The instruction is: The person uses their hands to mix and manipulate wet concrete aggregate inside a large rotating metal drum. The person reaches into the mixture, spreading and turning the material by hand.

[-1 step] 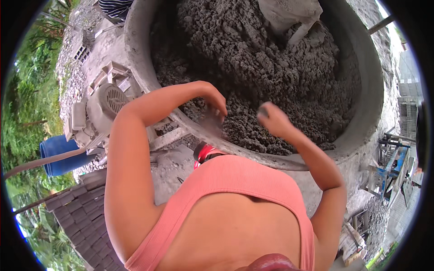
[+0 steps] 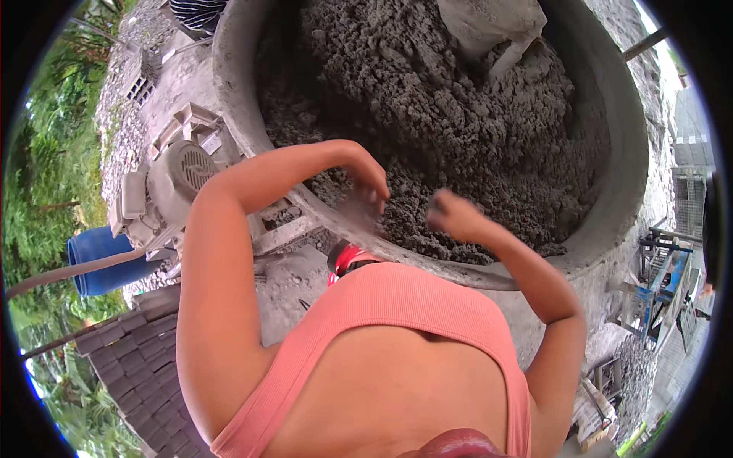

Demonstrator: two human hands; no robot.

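Note:
A wide round mixer pan (image 2: 624, 160) holds a heap of dark grey, crumbly wet concrete mix (image 2: 435, 114). Over its near edge, my left hand (image 2: 369, 183) hangs with bent fingers; their tips are smeared grey by motion, so I cannot tell what they hold. My right hand (image 2: 456, 217) is curled above the mix, a little to the right and apart from the left one. Something dark shows at its blurred fingers, too unclear to name. A mix-crusted mixer part (image 2: 496, 27) reaches into the heap at the far side.
A dusty motor (image 2: 179, 179) stands against the pan's left side. Beyond it are a blue barrel (image 2: 107, 262) and stacked grey blocks (image 2: 137, 355). A blue metal frame (image 2: 663, 286) stands at the right. Striped cloth (image 2: 197, 14) shows at the far left.
My right hand has dropped slightly toward me and a little left. My left hand has shifted slightly to the right. The mix looks the same.

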